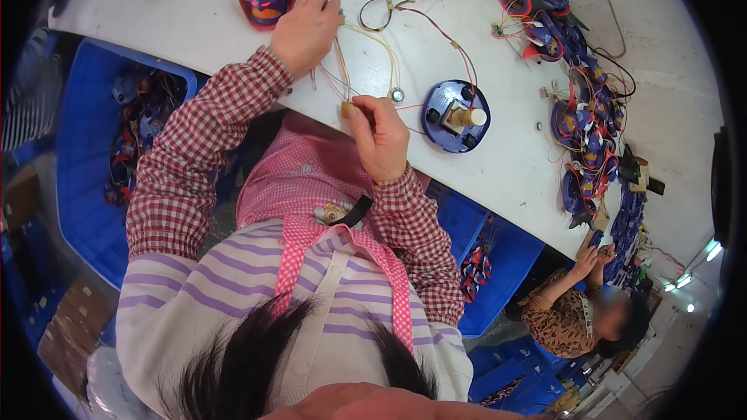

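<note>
My left hand (306, 33) is closed at the table's near side, its fingertips on a small wired green part (341, 15) that they mostly cover. Just beyond it stands a purple toy head (267, 1) with grey horns, red wing-like sides and red-lit eyes. Between thumb and fingers, my right hand (380, 136) pinches a small yellowish-brown piece (346, 110) over the table edge. Thin wires (339, 62) run between the two hands. Close to my right hand lies a small round metal part (398, 95). Farther right sits a round purple base (455, 117) with a cream knob.
On the white table (436, 39), a dark cable (405, 6) loops toward the purple base. A long pile of wired purple toy parts (587, 120) lines the right side. Blue bins (78, 163) with parts stand below the table. A person (572, 311) works at the far right.
</note>
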`<state>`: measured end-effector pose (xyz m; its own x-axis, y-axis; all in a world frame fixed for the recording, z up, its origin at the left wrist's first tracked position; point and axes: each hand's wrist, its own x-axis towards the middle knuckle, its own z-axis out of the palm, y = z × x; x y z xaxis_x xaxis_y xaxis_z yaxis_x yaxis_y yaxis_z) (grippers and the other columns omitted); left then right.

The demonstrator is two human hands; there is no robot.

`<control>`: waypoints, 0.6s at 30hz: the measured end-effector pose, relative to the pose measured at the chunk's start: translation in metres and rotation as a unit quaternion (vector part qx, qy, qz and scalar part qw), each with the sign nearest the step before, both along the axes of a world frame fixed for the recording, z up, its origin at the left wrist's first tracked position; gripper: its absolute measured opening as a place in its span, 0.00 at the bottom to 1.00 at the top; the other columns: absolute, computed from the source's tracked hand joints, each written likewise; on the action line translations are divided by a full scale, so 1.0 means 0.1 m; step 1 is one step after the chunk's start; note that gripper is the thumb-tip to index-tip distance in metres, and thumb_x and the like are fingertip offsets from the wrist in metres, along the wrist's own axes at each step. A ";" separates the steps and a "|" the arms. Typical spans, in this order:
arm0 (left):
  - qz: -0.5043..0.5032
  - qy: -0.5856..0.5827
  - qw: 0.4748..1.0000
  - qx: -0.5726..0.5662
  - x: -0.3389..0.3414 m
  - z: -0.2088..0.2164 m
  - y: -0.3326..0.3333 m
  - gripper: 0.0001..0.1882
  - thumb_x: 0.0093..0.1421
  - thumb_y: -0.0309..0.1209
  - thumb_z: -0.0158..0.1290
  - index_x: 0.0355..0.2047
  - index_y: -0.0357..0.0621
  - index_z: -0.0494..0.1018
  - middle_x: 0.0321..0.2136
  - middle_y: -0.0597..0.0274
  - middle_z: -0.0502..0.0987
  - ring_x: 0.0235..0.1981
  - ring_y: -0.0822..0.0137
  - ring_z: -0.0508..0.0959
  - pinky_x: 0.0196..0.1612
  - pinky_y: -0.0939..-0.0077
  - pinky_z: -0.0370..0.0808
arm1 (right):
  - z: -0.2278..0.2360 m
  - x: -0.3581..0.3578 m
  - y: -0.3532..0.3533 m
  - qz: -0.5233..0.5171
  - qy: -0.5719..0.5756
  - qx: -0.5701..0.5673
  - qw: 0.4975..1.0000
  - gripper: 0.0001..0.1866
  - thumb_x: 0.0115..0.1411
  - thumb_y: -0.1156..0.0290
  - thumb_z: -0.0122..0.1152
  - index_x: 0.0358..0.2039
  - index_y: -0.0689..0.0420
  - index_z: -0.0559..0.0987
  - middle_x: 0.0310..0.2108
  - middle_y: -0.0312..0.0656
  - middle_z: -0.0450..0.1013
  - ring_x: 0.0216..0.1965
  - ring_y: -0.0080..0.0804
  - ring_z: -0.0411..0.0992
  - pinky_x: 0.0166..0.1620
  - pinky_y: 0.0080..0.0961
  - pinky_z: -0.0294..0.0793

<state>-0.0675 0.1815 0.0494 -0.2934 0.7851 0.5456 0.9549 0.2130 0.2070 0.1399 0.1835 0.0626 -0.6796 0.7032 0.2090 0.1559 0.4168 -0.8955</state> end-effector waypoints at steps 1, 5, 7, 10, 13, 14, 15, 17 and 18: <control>0.002 0.015 1.000 -0.022 -0.03 -0.04 0.01 0.12 0.57 0.28 0.52 0.41 0.38 0.72 0.31 0.61 0.68 0.28 0.67 0.69 0.30 0.79 0.69 | 0.00 -0.01 0.00 0.000 0.001 0.002 1.000 0.08 0.56 0.78 0.58 0.38 0.63 0.75 0.30 0.39 0.72 0.27 0.26 0.69 0.32 0.18 0.69; -0.010 -0.088 0.996 -0.008 -0.05 -0.05 0.01 0.09 0.55 0.29 0.53 0.36 0.40 0.74 0.32 0.60 0.70 0.31 0.64 0.72 0.32 0.75 0.71 | -0.02 -0.02 -0.01 -0.007 0.006 0.039 0.999 0.08 0.55 0.78 0.58 0.37 0.63 0.76 0.29 0.39 0.71 0.26 0.26 0.68 0.31 0.18 0.68; -0.014 -0.122 0.992 -0.005 -0.07 -0.04 -0.01 0.09 0.55 0.30 0.53 0.35 0.40 0.74 0.32 0.60 0.71 0.32 0.63 0.73 0.33 0.73 0.72 | -0.02 -0.02 -0.02 -0.011 0.007 0.051 0.999 0.08 0.55 0.78 0.58 0.37 0.63 0.76 0.29 0.39 0.71 0.26 0.27 0.68 0.31 0.18 0.68; -0.041 -0.252 0.967 -0.021 -0.15 0.02 -0.04 0.07 0.54 0.28 0.54 0.32 0.37 0.74 0.30 0.61 0.70 0.27 0.66 0.70 0.30 0.78 0.69 | -0.01 -0.03 -0.02 -0.029 0.028 0.030 0.999 0.09 0.54 0.79 0.59 0.37 0.63 0.76 0.29 0.39 0.71 0.25 0.27 0.67 0.30 0.18 0.67; -0.044 -0.287 0.957 -0.020 -0.14 0.01 -0.04 0.07 0.54 0.27 0.54 0.31 0.36 0.74 0.29 0.61 0.70 0.25 0.68 0.69 0.29 0.80 0.67 | -0.02 -0.04 -0.02 -0.034 0.034 0.027 0.998 0.09 0.54 0.79 0.59 0.36 0.63 0.76 0.29 0.39 0.71 0.25 0.27 0.67 0.30 0.18 0.67; -0.039 -0.279 0.959 -0.013 -0.13 0.00 -0.04 0.07 0.54 0.27 0.54 0.30 0.36 0.74 0.28 0.61 0.70 0.24 0.68 0.69 0.29 0.80 0.67 | -0.02 -0.04 -0.02 -0.034 0.033 0.032 0.998 0.08 0.54 0.79 0.59 0.36 0.63 0.76 0.29 0.39 0.71 0.25 0.27 0.67 0.30 0.18 0.67; -0.033 -0.271 0.962 -0.006 -0.12 -0.01 -0.04 0.06 0.54 0.27 0.54 0.30 0.35 0.74 0.28 0.61 0.70 0.24 0.69 0.69 0.29 0.81 0.67 | -0.03 -0.04 -0.02 -0.034 0.032 0.038 0.998 0.08 0.54 0.78 0.59 0.36 0.63 0.76 0.29 0.39 0.71 0.25 0.27 0.67 0.30 0.17 0.67; -0.026 -0.264 0.964 0.002 -0.10 -0.01 -0.05 0.06 0.54 0.27 0.55 0.29 0.35 0.74 0.28 0.62 0.70 0.23 0.69 0.69 0.28 0.81 0.67 | -0.03 -0.05 -0.02 -0.032 0.030 0.043 0.998 0.08 0.54 0.78 0.59 0.36 0.63 0.76 0.29 0.39 0.71 0.25 0.27 0.67 0.30 0.17 0.67; -0.024 -0.266 0.964 -0.004 -0.10 0.00 -0.05 0.07 0.54 0.28 0.54 0.29 0.35 0.74 0.28 0.61 0.70 0.24 0.67 0.70 0.29 0.79 0.68 | -0.03 -0.05 -0.02 -0.033 0.031 0.042 0.998 0.08 0.54 0.78 0.59 0.36 0.63 0.76 0.29 0.39 0.71 0.25 0.27 0.67 0.30 0.17 0.67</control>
<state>-0.0776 0.1769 0.0494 -0.4940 0.8075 0.3224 0.7229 0.1753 0.6684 0.1353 0.1817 0.0595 -0.6172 0.7239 0.3083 0.1310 0.4810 -0.8669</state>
